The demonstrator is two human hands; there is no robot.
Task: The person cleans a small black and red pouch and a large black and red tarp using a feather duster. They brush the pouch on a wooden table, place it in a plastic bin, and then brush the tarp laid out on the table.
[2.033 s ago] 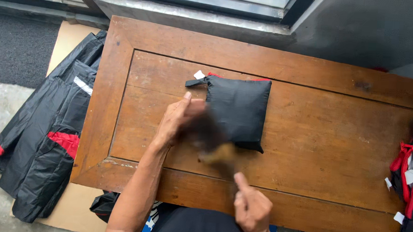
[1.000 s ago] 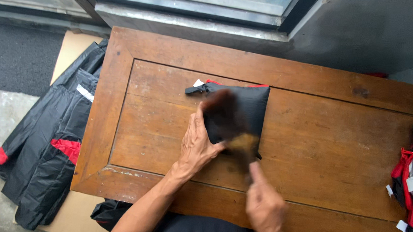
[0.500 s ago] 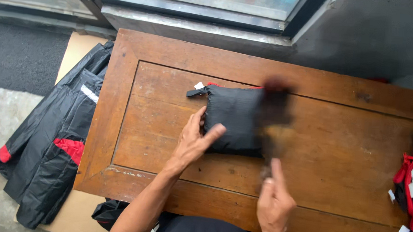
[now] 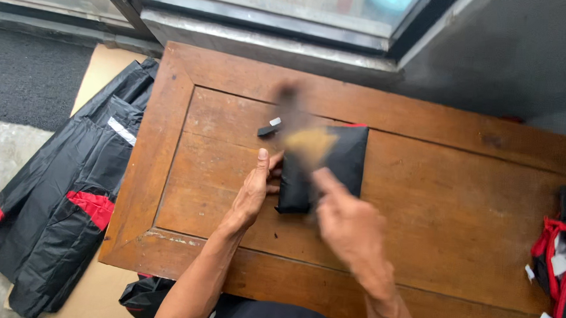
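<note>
A folded black fabric pouch (image 4: 344, 162) with a red edge lies on the wooden table (image 4: 461, 207). My left hand (image 4: 254, 191) rests at the pouch's left edge, thumb and fingers touching it. My right hand (image 4: 352, 226) hovers over the pouch's near corner and grips a brush (image 4: 305, 133) with a pale wooden body and dark bristles. The brush is motion-blurred above the pouch's far left corner. A small black tab with a white tag (image 4: 270, 128) sticks out from the pouch on the left.
A black jacket with red patches (image 4: 62, 186) lies on cardboard on the floor to the table's left. Another black and red bundle (image 4: 565, 261) sits at the table's right edge. A window sill (image 4: 269, 45) runs along the far side.
The brush swept over the pouch from its near side to the right, then back to the far left corner. My left hand shifted to the pouch's left edge.
</note>
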